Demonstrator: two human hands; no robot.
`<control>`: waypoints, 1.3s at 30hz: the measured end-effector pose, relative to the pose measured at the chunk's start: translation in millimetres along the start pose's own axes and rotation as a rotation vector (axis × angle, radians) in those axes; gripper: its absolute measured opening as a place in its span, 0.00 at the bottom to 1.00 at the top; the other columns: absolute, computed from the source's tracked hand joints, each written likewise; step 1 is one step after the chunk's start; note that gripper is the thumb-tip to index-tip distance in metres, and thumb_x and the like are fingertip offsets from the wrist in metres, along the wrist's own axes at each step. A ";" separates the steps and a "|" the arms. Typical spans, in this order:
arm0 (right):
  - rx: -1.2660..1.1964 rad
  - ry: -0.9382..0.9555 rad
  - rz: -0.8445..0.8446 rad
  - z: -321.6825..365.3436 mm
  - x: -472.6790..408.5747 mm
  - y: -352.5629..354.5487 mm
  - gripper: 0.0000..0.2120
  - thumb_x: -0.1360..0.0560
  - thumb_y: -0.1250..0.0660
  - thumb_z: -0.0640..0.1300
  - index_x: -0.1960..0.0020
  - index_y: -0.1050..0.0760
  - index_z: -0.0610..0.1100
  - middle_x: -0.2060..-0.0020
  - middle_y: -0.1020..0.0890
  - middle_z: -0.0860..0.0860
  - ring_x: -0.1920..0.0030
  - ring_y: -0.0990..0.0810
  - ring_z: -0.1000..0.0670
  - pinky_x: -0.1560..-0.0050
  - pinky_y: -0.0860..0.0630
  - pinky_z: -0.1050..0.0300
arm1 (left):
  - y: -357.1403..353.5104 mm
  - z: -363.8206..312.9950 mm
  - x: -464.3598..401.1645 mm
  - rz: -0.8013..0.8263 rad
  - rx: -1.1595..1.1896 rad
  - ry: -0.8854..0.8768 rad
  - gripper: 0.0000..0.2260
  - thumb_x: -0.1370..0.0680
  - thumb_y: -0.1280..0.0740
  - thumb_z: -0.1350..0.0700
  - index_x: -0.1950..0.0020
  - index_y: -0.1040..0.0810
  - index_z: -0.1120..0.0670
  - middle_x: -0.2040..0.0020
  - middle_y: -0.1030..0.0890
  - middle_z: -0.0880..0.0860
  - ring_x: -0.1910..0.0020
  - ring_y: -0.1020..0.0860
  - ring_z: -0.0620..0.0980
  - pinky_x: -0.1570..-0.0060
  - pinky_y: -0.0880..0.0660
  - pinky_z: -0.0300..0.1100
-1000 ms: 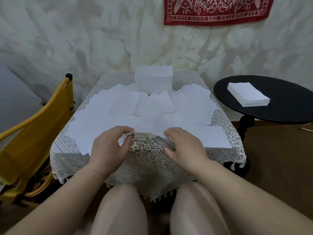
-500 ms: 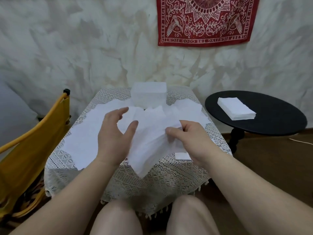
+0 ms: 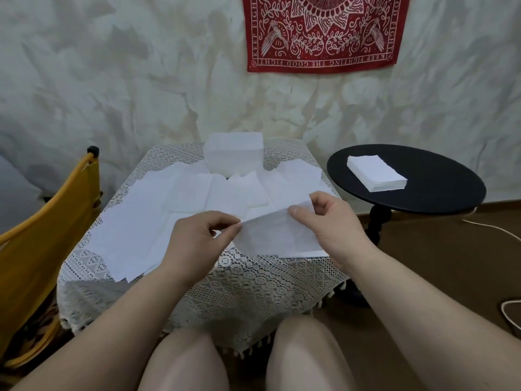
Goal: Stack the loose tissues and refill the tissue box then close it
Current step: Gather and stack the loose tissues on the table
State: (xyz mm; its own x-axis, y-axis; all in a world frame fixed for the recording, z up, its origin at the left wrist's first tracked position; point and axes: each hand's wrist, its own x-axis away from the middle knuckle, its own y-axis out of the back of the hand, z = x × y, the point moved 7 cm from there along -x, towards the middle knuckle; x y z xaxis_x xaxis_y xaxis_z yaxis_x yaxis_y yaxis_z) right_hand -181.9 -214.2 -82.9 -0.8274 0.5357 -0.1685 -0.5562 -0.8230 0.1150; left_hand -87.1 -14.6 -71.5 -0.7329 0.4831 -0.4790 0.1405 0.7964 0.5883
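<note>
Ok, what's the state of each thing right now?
Left hand: pinching the held tissue's left corner.
Right hand: pinching its top right edge.
Held tissue: lifted, spread between both hands.
Loose tissues: scattered flat, unstacked.
Tissue box: upright behind them, untouched.
Stack: neat, on the round table.

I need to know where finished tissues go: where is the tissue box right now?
In the head view the tissue box stands at the far middle edge of the lace table, against the wall, behind the loose tissues.
</note>
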 end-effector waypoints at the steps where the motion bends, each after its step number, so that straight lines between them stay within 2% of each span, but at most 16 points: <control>1: 0.052 0.013 -0.043 0.8 1.7 4.8 0.18 0.34 0.25 0.51 0.52 0.26 0.44 0.60 0.21 0.50 0.60 0.23 0.52 0.55 0.28 0.56 | 0.6 -1.3 -0.1 -0.008 -0.022 -0.008 0.12 0.27 0.28 0.56 0.62 0.22 0.38 0.62 0.20 0.33 0.63 0.24 0.34 0.60 0.28 0.32; 3: 0.184 0.069 -0.108 7.4 7.1 12.0 0.21 0.31 0.26 0.46 0.43 0.31 0.54 0.61 0.23 0.53 0.62 0.24 0.57 0.57 0.28 0.64 | 0.6 -4.3 -1.1 -0.009 -0.071 -0.027 0.09 0.27 0.28 0.56 0.61 0.21 0.40 0.65 0.20 0.34 0.63 0.25 0.32 0.61 0.29 0.34; 4: 0.243 0.113 -0.119 10.6 8.5 13.3 0.25 0.30 0.27 0.45 0.39 0.34 0.57 0.61 0.24 0.53 0.61 0.25 0.56 0.56 0.28 0.63 | 0.3 -6.1 -1.6 -0.007 -0.101 -0.044 0.07 0.27 0.28 0.55 0.60 0.19 0.42 0.65 0.21 0.34 0.63 0.25 0.31 0.61 0.30 0.33; 6: 0.369 0.183 -0.110 15.1 10.8 11.7 0.29 0.29 0.29 0.44 0.33 0.36 0.59 0.60 0.25 0.52 0.60 0.25 0.54 0.55 0.28 0.60 | -0.7 -10.9 -2.8 -0.010 -0.156 -0.083 0.04 0.27 0.28 0.55 0.58 0.17 0.46 0.64 0.22 0.35 0.61 0.25 0.31 0.61 0.31 0.32; 7: 0.447 0.212 -0.105 16.1 10.8 10.4 0.27 0.28 0.30 0.44 0.33 0.34 0.58 0.61 0.26 0.53 0.61 0.26 0.54 0.55 0.29 0.60 | -1.1 -12.8 -3.2 -0.018 -0.172 -0.101 0.03 0.26 0.28 0.55 0.58 0.17 0.47 0.65 0.22 0.36 0.60 0.25 0.34 0.61 0.31 0.32; 10: 0.617 0.338 -0.113 22.9 12.2 9.3 0.12 0.26 0.32 0.43 0.43 0.23 0.49 0.60 0.24 0.56 0.60 0.26 0.55 0.52 0.27 0.55 | -1.1 -17.9 -3.6 -0.040 -0.208 -0.137 0.05 0.27 0.31 0.50 0.57 0.17 0.48 0.66 0.22 0.39 0.60 0.25 0.40 0.61 0.28 0.37; 13: 0.659 0.414 -0.140 23.4 13.2 12.0 0.04 0.27 0.31 0.42 0.53 0.19 0.47 0.61 0.27 0.57 0.63 0.27 0.57 0.56 0.27 0.54 | -2.0 -19.7 -4.4 -0.043 -0.220 -0.142 0.06 0.27 0.31 0.50 0.55 0.16 0.50 0.68 0.25 0.37 0.66 0.24 0.43 0.61 0.28 0.39; 16: 0.706 0.420 -0.141 19.6 10.9 19.6 0.05 0.26 0.31 0.43 0.52 0.18 0.47 0.58 0.29 0.56 0.62 0.29 0.58 0.58 0.29 0.58 | -7.9 -15.3 -8.2 -0.011 -0.197 -0.097 0.04 0.27 0.28 0.54 0.53 0.16 0.50 0.68 0.25 0.38 0.64 0.23 0.44 0.59 0.27 0.39; 20: 0.747 0.450 -0.133 15.1 4.3 33.6 0.07 0.25 0.33 0.41 0.49 0.17 0.44 0.55 0.28 0.54 0.62 0.30 0.57 0.56 0.32 0.61 | -25.0 -8.9 -16.8 0.028 -0.092 0.024 0.03 0.27 0.28 0.56 0.57 0.18 0.47 0.66 0.22 0.38 0.62 0.23 0.36 0.61 0.32 0.26; 23: 0.811 0.462 -0.146 14.5 -5.0 47.0 0.08 0.25 0.33 0.39 0.49 0.17 0.42 0.54 0.25 0.50 0.60 0.28 0.53 0.55 0.31 0.61 | -44.2 -11.5 -28.3 0.034 -0.008 0.080 0.07 0.27 0.28 0.57 0.60 0.21 0.45 0.66 0.22 0.37 0.62 0.24 0.31 0.60 0.31 0.25; 26: 0.864 0.478 -0.218 32.4 -18.8 64.9 0.07 0.25 0.33 0.38 0.49 0.18 0.41 0.55 0.21 0.46 0.56 0.23 0.47 0.56 0.36 0.64 | -52.3 -32.9 -50.2 -0.047 0.024 0.032 0.04 0.27 0.29 0.58 0.58 0.19 0.48 0.66 0.23 0.36 0.65 0.26 0.28 0.58 0.31 0.23; 30: 0.792 0.710 -0.389 64.8 -16.0 91.0 0.05 0.29 0.33 0.34 0.55 0.20 0.40 0.60 0.19 0.46 0.59 0.21 0.46 0.57 0.24 0.53 | -47.5 -67.3 -63.5 -0.194 0.065 -0.166 0.05 0.27 0.29 0.62 0.54 0.17 0.53 0.58 0.20 0.43 0.62 0.23 0.39 0.56 0.32 0.22; 32: 0.833 0.734 -0.347 46.5 -7.0 95.5 0.04 0.30 0.32 0.34 0.56 0.21 0.39 0.60 0.18 0.46 0.60 0.20 0.46 0.58 0.22 0.53 | -62.4 -61.3 -50.5 -0.118 0.006 -0.233 0.05 0.27 0.29 0.62 0.54 0.17 0.54 0.56 0.20 0.43 0.59 0.23 0.40 0.55 0.30 0.24; 35: 0.927 0.623 -0.186 -13.4 7.9 93.4 0.05 0.32 0.30 0.33 0.57 0.20 0.41 0.61 0.18 0.47 0.60 0.19 0.44 0.59 0.21 0.53 | -101.3 -28.8 -16.7 0.105 -0.139 -0.184 0.05 0.27 0.29 0.60 0.55 0.17 0.51 0.56 0.18 0.44 0.59 0.23 0.41 0.52 0.24 0.40; 39: 0.964 0.554 -0.041 -62.3 19.7 87.3 0.06 0.32 0.27 0.34 0.58 0.19 0.43 0.59 0.17 0.50 0.58 0.18 0.49 0.59 0.19 0.54 | -123.2 -7.8 7.0 0.187 -0.183 -0.158 0.04 0.28 0.28 0.59 0.57 0.16 0.50 0.56 0.17 0.44 0.56 0.21 0.43 0.53 0.25 0.39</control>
State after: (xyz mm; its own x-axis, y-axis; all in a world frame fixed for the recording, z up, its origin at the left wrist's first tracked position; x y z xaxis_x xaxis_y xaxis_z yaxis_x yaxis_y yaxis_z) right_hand -242.0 -287.3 -137.2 -0.7921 0.2022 -0.5759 -0.6084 -0.1861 0.7715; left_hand -114.7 -112.2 -142.2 -0.5909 0.6772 -0.4385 0.1305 0.6166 0.7764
